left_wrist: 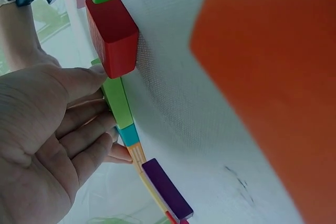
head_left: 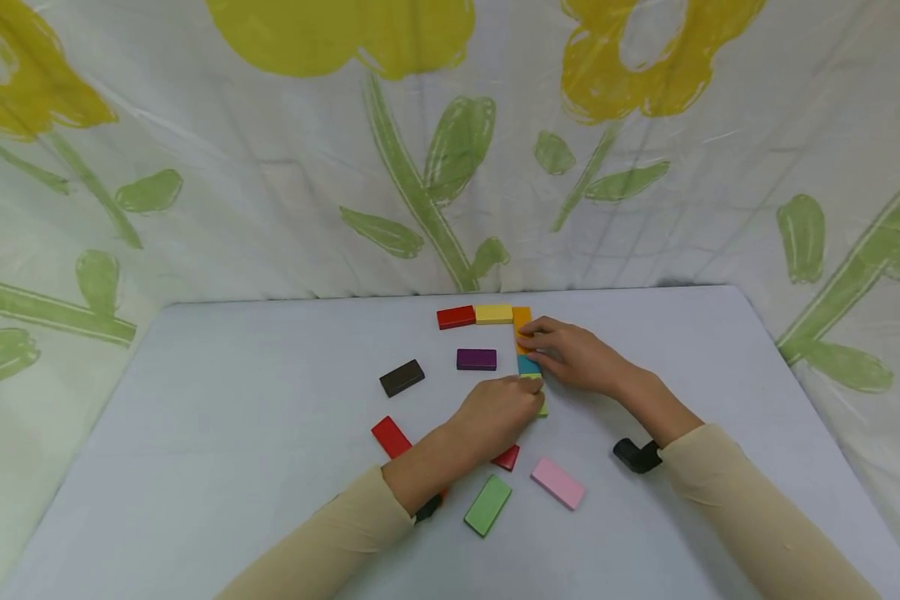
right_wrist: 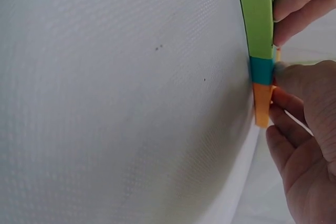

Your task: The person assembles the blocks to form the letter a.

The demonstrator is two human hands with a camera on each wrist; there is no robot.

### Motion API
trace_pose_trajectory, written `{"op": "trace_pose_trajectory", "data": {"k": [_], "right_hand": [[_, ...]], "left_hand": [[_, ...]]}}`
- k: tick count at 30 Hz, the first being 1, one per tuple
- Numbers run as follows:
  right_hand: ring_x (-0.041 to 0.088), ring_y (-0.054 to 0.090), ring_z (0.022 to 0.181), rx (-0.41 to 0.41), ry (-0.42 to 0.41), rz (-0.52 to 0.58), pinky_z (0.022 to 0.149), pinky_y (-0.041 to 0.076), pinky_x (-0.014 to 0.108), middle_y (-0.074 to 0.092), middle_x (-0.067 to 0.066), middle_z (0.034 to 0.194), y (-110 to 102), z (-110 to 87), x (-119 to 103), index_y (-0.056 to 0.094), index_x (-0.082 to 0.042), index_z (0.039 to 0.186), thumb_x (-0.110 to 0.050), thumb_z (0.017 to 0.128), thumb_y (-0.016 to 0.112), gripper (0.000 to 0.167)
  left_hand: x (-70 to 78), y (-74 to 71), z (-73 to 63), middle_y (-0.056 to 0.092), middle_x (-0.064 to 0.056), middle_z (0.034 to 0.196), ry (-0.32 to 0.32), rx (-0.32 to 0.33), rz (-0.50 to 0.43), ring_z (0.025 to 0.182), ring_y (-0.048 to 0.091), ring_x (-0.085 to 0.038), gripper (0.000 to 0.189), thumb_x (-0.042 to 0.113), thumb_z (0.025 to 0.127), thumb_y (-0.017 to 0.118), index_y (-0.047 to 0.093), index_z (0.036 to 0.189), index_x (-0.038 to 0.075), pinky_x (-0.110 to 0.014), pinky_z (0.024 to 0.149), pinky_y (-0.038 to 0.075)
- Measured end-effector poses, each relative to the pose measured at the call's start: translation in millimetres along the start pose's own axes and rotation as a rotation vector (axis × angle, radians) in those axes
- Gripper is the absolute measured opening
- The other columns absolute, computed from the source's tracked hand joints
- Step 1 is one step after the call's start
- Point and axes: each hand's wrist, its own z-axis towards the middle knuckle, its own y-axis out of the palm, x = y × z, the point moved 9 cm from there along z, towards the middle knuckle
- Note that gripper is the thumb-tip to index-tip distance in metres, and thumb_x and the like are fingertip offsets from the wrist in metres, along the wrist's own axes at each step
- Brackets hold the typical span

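My left hand (head_left: 495,408) holds a lime green block (left_wrist: 119,103), its thumb at the near end and its fingertips along the upper edge. That block lies end to end with a short teal block (head_left: 527,365) and an orange block (head_left: 522,317). My right hand (head_left: 577,354) rests on these two, thumb on the teal block and fingers on the orange one. At the orange block's far end the row turns left into a yellow block (head_left: 493,314) and a red block (head_left: 456,317). The left hand covers part of the lime block in the head view.
A purple block (head_left: 476,359) and a black block (head_left: 402,378) lie left of the row. Nearer are a red block (head_left: 392,437), another red block (head_left: 506,457), a green block (head_left: 487,505) and a pink block (head_left: 558,482). A patterned curtain (head_left: 285,200) hangs behind the table.
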Motion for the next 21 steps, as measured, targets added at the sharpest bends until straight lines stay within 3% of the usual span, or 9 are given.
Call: {"op": "trace_pose_trajectory", "data": {"k": [6, 13, 21], "right_hand": [[0.038, 0.064, 0.132, 0.006, -0.006, 0.006, 0.11, 0.055, 0.054, 0.066, 0.017, 0.14, 0.9, -0.7, 0.2, 0.069, 0.001, 0.137, -0.008, 0.102, 0.07, 0.036], [0.039, 0.063, 0.134, 0.011, 0.001, 0.024, 0.111, 0.054, 0.055, 0.066, 0.017, 0.142, 2.3, 0.9, -0.6, 0.069, 0.001, 0.137, -0.007, 0.102, 0.068, 0.036], [0.038, 0.061, 0.138, 0.022, 0.082, 0.021, 0.114, 0.052, 0.055, 0.065, 0.015, 0.146, 3.7, -3.4, 1.6, 0.069, -0.001, 0.138, -0.008, 0.102, 0.069, 0.036]], "left_hand": [[-1.0, 1.7, 0.7, 0.071, 0.001, 0.142, -0.006, -0.015, -0.003, 0.125, 0.072, -0.014, 0.027, 0.019, 0.103, 0.07, 0.077, 0.129, 0.014, -0.025, 0.096, 0.063], [-9.3, -2.3, -4.5, 0.07, 0.001, 0.142, -0.035, -0.017, -0.118, 0.13, 0.069, -0.014, 0.033, 0.035, 0.105, 0.066, 0.074, 0.129, 0.013, -0.026, 0.102, 0.06], [-40.4, -13.1, -21.6, 0.07, -0.002, 0.142, -0.146, -0.012, -0.25, 0.135, 0.065, -0.018, 0.042, 0.036, 0.107, 0.063, 0.069, 0.14, 0.011, -0.036, 0.112, 0.057]]}}
